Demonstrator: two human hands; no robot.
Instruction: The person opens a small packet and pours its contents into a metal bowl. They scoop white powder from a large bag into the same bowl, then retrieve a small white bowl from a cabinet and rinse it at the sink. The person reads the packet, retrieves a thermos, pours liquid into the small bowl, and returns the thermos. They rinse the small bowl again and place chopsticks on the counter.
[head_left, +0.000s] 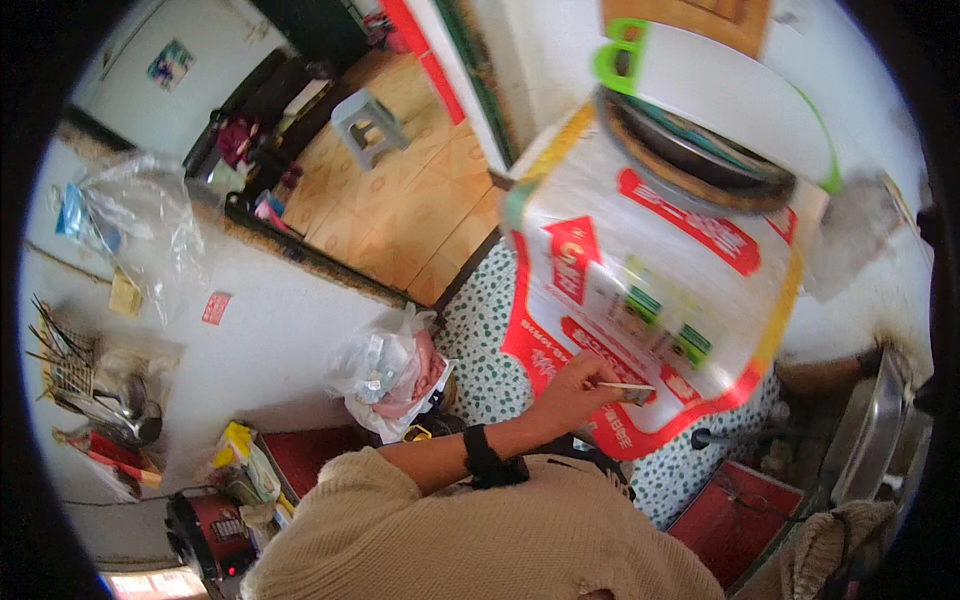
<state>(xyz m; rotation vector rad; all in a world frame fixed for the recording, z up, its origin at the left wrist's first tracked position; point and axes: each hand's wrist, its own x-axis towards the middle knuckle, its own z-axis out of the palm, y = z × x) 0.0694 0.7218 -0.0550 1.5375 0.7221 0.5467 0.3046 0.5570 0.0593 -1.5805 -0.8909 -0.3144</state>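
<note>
My left hand (574, 388), with a dark band around its wrist, reaches over the near edge of a table covering. Its fingertips pinch a small thin item (628, 388) with a pale edge and a greyish end; its exact kind cannot be told. Below it lies a glossy white plastic sheet (555, 300) with red printed writing and yellow side borders. Small green-and-white packets or printed patches (667, 322), blurred, show on the sheet. My right hand is out of view; only a beige knitted sleeve (832, 540) shows at the lower right.
A dark round pan (697, 161) and a white green-rimmed cutting board (735, 97) stand at the table's far side. Plastic bags (390, 375) sit left of the table. A red cooker (217, 532) is lower left, a metal basin (870, 435) right. A grey stool (367, 124) stands beyond the doorway.
</note>
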